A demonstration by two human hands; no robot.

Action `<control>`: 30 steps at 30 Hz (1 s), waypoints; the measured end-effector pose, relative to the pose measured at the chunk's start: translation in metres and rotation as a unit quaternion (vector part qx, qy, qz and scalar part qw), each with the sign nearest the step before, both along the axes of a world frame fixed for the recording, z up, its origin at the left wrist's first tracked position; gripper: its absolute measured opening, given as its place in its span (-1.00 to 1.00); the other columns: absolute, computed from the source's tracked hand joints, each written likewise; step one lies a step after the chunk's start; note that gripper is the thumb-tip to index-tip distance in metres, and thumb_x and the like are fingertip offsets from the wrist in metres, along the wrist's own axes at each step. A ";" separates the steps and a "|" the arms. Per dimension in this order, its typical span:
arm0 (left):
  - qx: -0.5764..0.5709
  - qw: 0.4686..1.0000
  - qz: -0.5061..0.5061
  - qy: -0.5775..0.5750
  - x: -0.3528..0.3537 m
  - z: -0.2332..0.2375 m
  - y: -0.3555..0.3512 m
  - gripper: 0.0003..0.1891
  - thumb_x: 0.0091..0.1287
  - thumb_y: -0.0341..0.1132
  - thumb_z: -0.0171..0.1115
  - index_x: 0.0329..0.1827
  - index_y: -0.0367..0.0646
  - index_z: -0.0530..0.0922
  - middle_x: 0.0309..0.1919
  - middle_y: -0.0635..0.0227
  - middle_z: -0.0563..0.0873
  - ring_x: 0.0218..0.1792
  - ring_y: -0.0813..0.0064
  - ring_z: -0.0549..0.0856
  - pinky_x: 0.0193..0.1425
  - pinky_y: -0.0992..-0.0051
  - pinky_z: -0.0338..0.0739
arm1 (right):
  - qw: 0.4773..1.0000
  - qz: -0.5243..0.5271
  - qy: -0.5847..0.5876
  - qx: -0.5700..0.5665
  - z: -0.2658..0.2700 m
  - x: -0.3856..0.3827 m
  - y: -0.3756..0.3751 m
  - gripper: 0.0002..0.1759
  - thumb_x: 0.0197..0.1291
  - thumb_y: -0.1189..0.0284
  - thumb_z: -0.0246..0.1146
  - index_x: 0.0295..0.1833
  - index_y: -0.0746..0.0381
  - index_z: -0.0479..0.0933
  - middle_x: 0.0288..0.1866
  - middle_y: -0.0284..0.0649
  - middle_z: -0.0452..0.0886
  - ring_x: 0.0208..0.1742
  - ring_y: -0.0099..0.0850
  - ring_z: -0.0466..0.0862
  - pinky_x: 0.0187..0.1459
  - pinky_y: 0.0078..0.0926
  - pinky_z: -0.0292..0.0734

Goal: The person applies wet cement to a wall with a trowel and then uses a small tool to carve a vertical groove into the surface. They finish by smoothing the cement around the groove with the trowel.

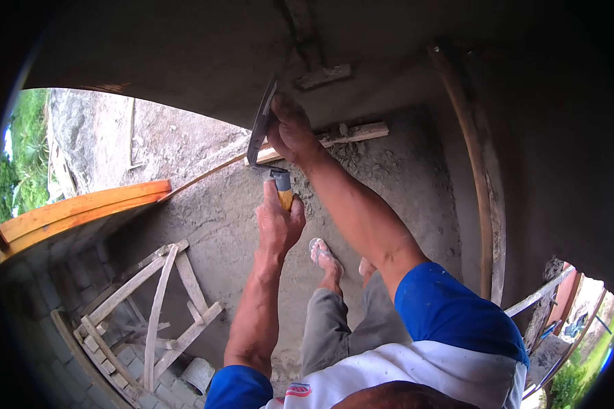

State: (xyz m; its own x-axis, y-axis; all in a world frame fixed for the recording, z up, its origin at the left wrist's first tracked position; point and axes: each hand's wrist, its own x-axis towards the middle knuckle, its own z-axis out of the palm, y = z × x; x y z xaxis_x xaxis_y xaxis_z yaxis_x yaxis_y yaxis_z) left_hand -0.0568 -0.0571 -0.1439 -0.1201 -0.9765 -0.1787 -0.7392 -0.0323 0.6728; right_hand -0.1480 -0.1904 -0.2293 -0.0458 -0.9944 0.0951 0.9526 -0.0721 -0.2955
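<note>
My left hand is closed round the yellow grip, with its grey collar, of a trowel. The trowel's long dark blade points up and away, seen nearly edge-on against the grey plastered wall. My right hand is raised beside the blade, its fingers curled up against the blade's side; part of its grasp is hidden. Behind the right wrist, a wooden strip lies across the rough grey floor.
A wooden trestle stands at lower left near a bucket and a block wall. An orange beam edges the opening at left. A curved-looking wooden post rises at right. My sandalled foot is on the floor.
</note>
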 end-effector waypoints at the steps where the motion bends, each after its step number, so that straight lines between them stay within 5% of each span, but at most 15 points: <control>1: 0.018 1.000 -0.006 -0.010 0.002 -0.013 0.001 -0.70 0.20 -0.40 0.18 -0.09 -0.23 0.27 -0.51 -0.19 0.59 -0.41 -0.25 0.62 -0.38 0.08 0.49 | 1.000 -0.004 0.008 0.008 -0.015 0.002 0.000 -0.65 0.27 0.13 0.25 -0.10 0.20 0.49 -0.21 -0.32 0.62 -0.09 -0.51 0.60 -0.04 -0.48 0.52; 4: 0.055 0.998 -0.031 -0.024 0.014 -0.058 0.008 -0.69 0.18 -0.43 0.17 -0.08 -0.24 0.27 -0.49 -0.23 0.60 -0.36 -0.29 0.62 -0.40 0.06 0.48 | 0.995 -0.026 -0.040 0.085 -0.056 0.010 0.022 -0.65 0.25 0.17 0.27 0.00 0.17 0.49 -0.13 -0.36 0.61 -0.07 -0.50 0.59 0.00 -0.44 0.50; 10: 0.023 1.000 -0.015 -0.012 0.007 -0.028 0.014 -0.69 0.19 -0.40 0.19 -0.11 -0.24 0.27 -0.52 -0.22 0.57 -0.40 -0.28 0.61 -0.40 0.06 0.47 | 0.999 0.004 -0.040 -0.023 -0.032 0.004 0.017 -0.66 0.26 0.20 0.27 0.02 0.17 0.50 -0.11 -0.36 0.62 -0.07 -0.51 0.61 -0.03 -0.46 0.53; 13: 0.012 1.000 -0.003 -0.015 0.001 -0.044 0.001 -0.68 0.19 -0.39 0.20 -0.08 -0.22 0.28 -0.49 -0.22 0.58 -0.37 -0.30 0.60 -0.38 0.06 0.47 | 0.999 0.016 -0.030 -0.003 -0.041 0.000 0.002 -0.61 0.22 0.16 0.30 0.02 0.18 0.50 -0.11 -0.34 0.62 -0.09 -0.50 0.61 -0.05 -0.43 0.55; 14: 0.007 1.000 -0.008 -0.023 0.003 -0.063 0.000 -0.68 0.19 -0.39 0.20 -0.07 -0.22 0.28 -0.49 -0.22 0.59 -0.37 -0.29 0.61 -0.38 0.06 0.47 | 0.998 0.014 -0.052 0.022 -0.041 -0.003 0.009 -0.78 0.30 0.25 0.24 -0.09 0.16 0.51 -0.16 -0.37 0.63 -0.12 -0.52 0.61 -0.01 -0.47 0.53; 16: 0.027 0.999 -0.009 -0.024 0.007 -0.078 0.003 -0.67 0.19 -0.40 0.19 -0.05 -0.21 0.29 -0.48 -0.22 0.59 -0.36 -0.28 0.62 -0.36 0.05 0.47 | 0.997 0.007 -0.067 0.030 -0.064 0.004 0.011 -0.77 0.31 0.25 0.22 -0.08 0.17 0.51 -0.17 -0.36 0.63 -0.13 -0.51 0.61 -0.01 -0.48 0.53; 22: 0.027 1.000 -0.004 0.012 0.007 -0.054 0.008 -0.67 0.18 -0.39 0.19 -0.05 -0.23 0.30 -0.44 -0.24 0.60 -0.35 -0.27 0.63 -0.31 0.01 0.47 | 0.998 0.015 -0.059 0.021 -0.061 0.005 0.010 -0.64 0.23 0.16 0.28 -0.02 0.17 0.50 -0.14 -0.36 0.63 -0.08 -0.49 0.61 0.00 -0.44 0.52; 27: 0.048 0.997 -0.019 -0.059 0.011 -0.079 0.007 -0.68 0.18 -0.39 0.17 -0.07 -0.25 0.30 -0.43 -0.26 0.59 -0.32 -0.30 0.61 -0.29 0.01 0.47 | 0.995 -0.018 -0.063 0.069 -0.080 0.012 0.015 -0.61 0.19 0.13 0.32 -0.05 0.18 0.50 -0.17 -0.39 0.61 -0.15 -0.48 0.61 -0.09 -0.37 0.56; 30: 0.061 0.995 -0.051 -0.065 0.017 -0.073 0.021 -0.69 0.17 -0.39 0.18 -0.10 -0.25 0.29 -0.45 -0.27 0.58 -0.34 -0.31 0.61 -0.30 -0.01 0.47 | 0.994 -0.009 -0.075 0.080 -0.076 0.010 0.038 -0.57 0.19 0.13 0.32 0.03 0.18 0.47 -0.10 -0.39 0.59 -0.04 -0.48 0.57 0.07 -0.44 0.49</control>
State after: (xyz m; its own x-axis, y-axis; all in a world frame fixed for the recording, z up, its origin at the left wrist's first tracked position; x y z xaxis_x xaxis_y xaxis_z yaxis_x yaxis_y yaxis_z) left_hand -0.0402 -0.0359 -0.2171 -0.1856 -0.9307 -0.3151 -0.8230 -0.0280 0.5674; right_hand -0.1376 -0.1525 -0.3052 -0.0649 -0.9951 -0.0742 0.9859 -0.0525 -0.1587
